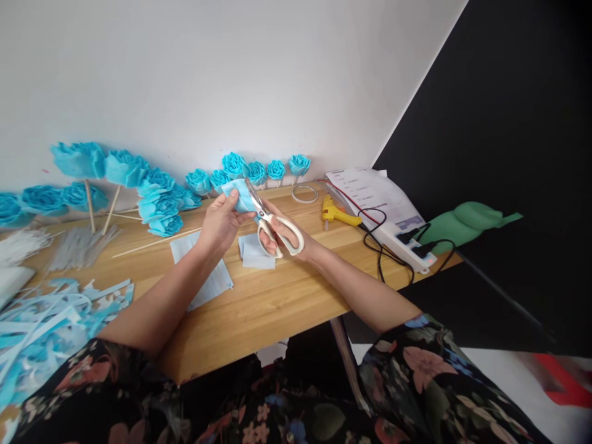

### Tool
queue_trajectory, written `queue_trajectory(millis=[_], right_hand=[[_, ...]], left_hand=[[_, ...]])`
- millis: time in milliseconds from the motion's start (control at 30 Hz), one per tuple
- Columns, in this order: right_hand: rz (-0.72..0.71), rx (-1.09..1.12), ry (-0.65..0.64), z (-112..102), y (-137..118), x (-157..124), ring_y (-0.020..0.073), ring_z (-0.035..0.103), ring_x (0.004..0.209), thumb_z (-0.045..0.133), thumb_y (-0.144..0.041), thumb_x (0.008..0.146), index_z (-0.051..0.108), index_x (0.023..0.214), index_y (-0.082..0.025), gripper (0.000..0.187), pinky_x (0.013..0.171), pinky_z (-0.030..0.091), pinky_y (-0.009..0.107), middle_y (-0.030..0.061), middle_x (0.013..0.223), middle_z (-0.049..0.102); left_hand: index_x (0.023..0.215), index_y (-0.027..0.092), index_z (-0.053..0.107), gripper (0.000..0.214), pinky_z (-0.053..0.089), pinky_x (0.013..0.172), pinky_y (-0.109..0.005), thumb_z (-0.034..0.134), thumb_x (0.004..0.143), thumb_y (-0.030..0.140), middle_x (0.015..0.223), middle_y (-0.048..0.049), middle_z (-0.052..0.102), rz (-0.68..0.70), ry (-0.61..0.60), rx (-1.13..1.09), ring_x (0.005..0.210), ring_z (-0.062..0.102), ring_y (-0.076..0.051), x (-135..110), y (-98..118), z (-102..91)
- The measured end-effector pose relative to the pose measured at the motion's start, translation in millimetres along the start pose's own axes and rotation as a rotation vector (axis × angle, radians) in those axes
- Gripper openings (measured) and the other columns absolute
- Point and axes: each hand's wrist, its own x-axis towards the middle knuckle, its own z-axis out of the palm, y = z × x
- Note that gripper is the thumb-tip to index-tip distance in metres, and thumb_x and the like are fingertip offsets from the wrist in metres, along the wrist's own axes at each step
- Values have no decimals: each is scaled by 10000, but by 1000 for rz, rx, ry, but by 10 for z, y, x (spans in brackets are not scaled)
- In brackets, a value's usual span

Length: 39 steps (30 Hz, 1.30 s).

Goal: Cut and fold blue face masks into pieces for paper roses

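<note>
My left hand [225, 217] pinches a folded piece of light blue fabric [242, 196] between thumb and fingers, above the wooden table. In my right hand [277, 229] is a pair of scissors [292, 235] with cream handles, its fingers through the loops. The metal blades point up and lie against the right part of the blue fabric; whether they are cutting into it I cannot tell. Below my hands, a pale blue sheet [210, 280] lies on the table at the left, and a smaller folded piece [257, 253] lies under the scissors.
Blue fabric flowers [157, 197] on sticks line the wall. Blue and white scraps [60, 327] pile up at the left. To the right are a roll of tape [304, 193], a yellow glue gun [340, 213], printed papers [365, 191] and a power strip [409, 246] with black cords.
</note>
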Motion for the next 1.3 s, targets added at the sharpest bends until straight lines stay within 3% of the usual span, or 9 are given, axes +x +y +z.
queue_trajectory(millis=[633,1300], right_hand=[[50,-57,-45,-57,16,-15,92,517,494,675,-615,899,140,1626,-238,978,440,438,214,-53,703,632],[-9,-38,-4,-6,-42,-11,104,539,501,668,-634,893,182,1627,-267,954,459,461,226,-47,711,646]], left_hand=[[898,172,683,118,614,649,-210,742,895,275,775,14,746,67,116,-73,648,704,-105,47,4,-51],[892,160,687,260,611,659,-238,746,899,413,787,-32,772,-52,3,-2,667,726,-136,-78,-66,59]])
